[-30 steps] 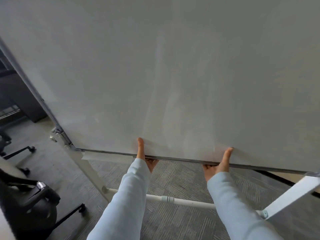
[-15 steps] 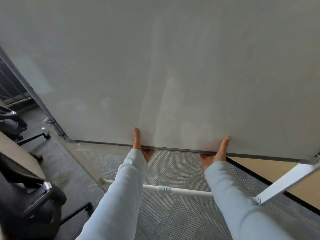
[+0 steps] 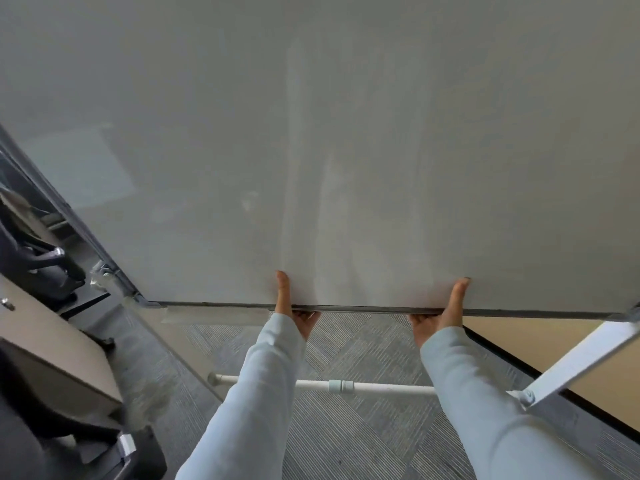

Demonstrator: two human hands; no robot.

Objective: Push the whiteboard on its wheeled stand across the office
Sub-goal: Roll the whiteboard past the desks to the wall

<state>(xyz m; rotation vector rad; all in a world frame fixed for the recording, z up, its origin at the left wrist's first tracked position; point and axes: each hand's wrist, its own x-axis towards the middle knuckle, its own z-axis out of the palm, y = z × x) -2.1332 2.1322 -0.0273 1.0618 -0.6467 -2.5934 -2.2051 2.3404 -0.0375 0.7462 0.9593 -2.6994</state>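
A: The large pale-grey whiteboard [image 3: 346, 133] on its white wheeled stand is filling nearly the whole view, standing upright right in front of the person, its dark lower edge crossing just above the hands.

B: How is it being held?

A: The left hand [image 3: 294, 311] is clamping the bottom edge, thumb lying up the board face and fingers hooked underneath; the right hand [image 3: 440, 317] is doing the same further right. Both are closed on that edge, both in pale-blue sleeves.

B: And what is shifting?

A: Compared with a second ago, the grip is staying put while the surroundings are sliding. The beige wall with black skirting [image 3: 554, 358] on the right is showing more, and the tan table [image 3: 52, 358] with the black office chairs [image 3: 38, 261] on the left is coming closer to the stand's leg.

B: So the board is rolling.

A: That is my reading: it is travelling over the grey patterned carpet [image 3: 363, 348], with the white crossbar [image 3: 363, 386] just ahead of the person's legs. I judge the left side needs watching, since the table is getting near.
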